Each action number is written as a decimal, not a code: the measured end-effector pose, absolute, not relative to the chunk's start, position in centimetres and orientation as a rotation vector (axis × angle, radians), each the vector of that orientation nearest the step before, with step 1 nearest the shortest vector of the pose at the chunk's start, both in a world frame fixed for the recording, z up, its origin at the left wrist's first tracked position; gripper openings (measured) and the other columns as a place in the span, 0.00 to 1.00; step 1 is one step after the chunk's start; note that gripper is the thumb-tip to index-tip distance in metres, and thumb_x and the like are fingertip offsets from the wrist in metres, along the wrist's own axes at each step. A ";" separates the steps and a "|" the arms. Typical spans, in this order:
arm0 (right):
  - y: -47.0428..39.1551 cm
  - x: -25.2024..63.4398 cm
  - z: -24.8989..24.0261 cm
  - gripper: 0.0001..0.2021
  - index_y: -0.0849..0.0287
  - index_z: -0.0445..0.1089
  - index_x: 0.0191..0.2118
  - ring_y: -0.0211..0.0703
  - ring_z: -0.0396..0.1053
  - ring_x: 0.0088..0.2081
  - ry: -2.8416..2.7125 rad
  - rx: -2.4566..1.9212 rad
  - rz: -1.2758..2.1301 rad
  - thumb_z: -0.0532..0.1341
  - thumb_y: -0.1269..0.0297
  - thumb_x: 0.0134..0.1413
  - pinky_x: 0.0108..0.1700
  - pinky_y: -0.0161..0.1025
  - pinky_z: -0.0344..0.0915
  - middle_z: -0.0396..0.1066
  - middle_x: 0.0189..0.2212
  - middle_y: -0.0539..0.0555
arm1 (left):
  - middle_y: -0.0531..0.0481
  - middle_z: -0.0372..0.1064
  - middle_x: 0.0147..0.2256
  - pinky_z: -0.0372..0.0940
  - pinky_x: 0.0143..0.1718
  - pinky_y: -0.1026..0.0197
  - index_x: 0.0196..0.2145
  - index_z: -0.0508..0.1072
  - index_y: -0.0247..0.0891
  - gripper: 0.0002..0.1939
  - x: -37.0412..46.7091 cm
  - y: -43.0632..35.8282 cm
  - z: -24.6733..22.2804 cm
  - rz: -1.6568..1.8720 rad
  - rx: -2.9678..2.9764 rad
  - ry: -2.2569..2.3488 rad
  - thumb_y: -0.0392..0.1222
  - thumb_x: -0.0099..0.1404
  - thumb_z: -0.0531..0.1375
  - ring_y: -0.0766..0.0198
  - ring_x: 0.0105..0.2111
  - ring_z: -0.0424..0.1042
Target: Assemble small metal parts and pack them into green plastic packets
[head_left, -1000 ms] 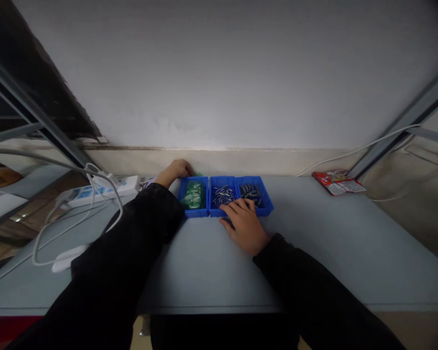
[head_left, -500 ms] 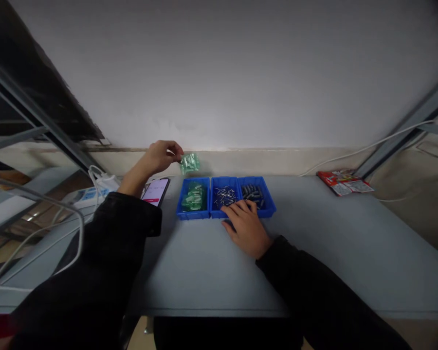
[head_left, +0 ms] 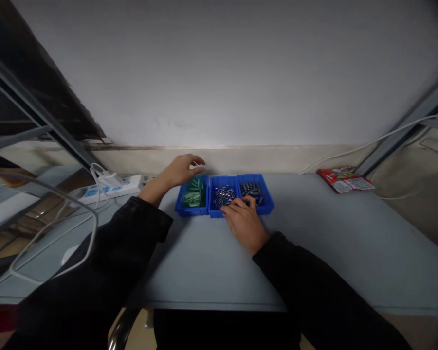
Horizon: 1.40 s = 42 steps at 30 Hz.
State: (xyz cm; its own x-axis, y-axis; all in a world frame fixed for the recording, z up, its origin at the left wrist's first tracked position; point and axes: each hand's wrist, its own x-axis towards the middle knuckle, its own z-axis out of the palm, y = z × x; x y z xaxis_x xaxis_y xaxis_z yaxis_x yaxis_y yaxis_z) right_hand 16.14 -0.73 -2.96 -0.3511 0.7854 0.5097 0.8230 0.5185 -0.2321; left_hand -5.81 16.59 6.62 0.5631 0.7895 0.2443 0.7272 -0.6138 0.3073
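Observation:
My left hand (head_left: 184,170) hovers over the back of the left blue bin (head_left: 192,212), its fingers apart and nothing between them. Crinkled green packets (head_left: 192,194) lie in that bin. My right hand (head_left: 244,221) is at the front of the middle blue bin (head_left: 215,213), its bent fingers hooked over the front rim near the divider. Thin shiny metal pins (head_left: 224,194) fill the middle bin. Short grey cylinders (head_left: 251,189) are in the right blue bin (head_left: 267,208), partly covered by my right fingers. Whether a small piece is under those fingertips is hidden.
A white power strip (head_left: 131,185) with plugs and looping white cables (head_left: 91,243) is at the left. A red packet (head_left: 345,181) lies at the back right of the grey table (head_left: 324,238). A wall stands close behind the bins.
My left hand has let go of a green packet and moved right and down toward the left bin. My left arm now hides the phone. My right fingers have curled in a little.

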 end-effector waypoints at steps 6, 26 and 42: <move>-0.6 16.6 -3.1 0.08 0.60 0.74 0.39 0.42 0.66 0.39 -2.268 -1.179 -0.185 0.58 0.76 0.64 0.56 0.48 0.49 0.75 0.30 0.51 | 0.40 0.75 0.52 0.64 0.55 0.49 0.51 0.77 0.38 0.24 -1.5 15.2 5.2 0.329 2.720 1.050 0.57 0.70 0.54 0.49 0.52 0.73; -2.9 16.1 -3.3 0.18 0.58 0.68 0.59 0.55 0.54 0.66 -2.582 -0.776 -0.398 0.58 0.63 0.67 0.67 0.55 0.54 0.63 0.63 0.59 | 0.43 0.70 0.47 0.66 0.52 0.53 0.41 0.67 0.40 0.08 -2.1 8.4 7.9 0.725 2.444 0.719 0.46 0.73 0.54 0.56 0.48 0.70; -3.4 16.1 -3.3 0.16 0.50 0.71 0.57 0.52 0.47 0.71 -2.589 -0.836 -0.125 0.56 0.68 0.69 0.70 0.62 0.51 0.56 0.68 0.53 | 0.45 0.71 0.48 0.66 0.54 0.47 0.36 0.74 0.41 0.05 -3.2 1.2 8.1 0.952 2.527 0.735 0.44 0.68 0.63 0.54 0.49 0.71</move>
